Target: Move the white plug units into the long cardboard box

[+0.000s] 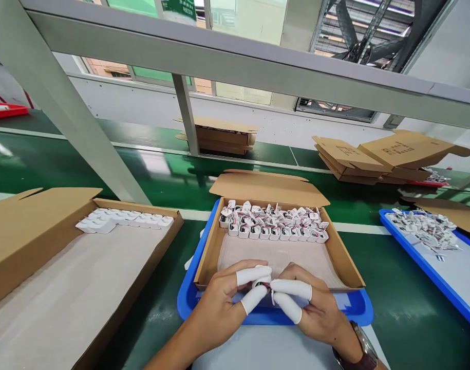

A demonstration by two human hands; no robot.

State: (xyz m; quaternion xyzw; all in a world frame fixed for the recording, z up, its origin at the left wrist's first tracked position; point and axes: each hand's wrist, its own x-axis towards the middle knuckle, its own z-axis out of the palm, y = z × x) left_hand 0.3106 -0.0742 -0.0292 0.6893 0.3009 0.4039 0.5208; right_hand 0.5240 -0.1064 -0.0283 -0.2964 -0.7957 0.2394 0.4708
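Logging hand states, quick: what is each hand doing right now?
Left hand: closed on the small white part.
Right hand: closed on the same part.

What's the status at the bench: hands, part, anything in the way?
Left hand and right hand pinch one small white part between finger cots. Held over near edge of cardboard box in blue tray. Nothing in the way.

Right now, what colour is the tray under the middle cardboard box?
Blue tray, seen best in the head view.
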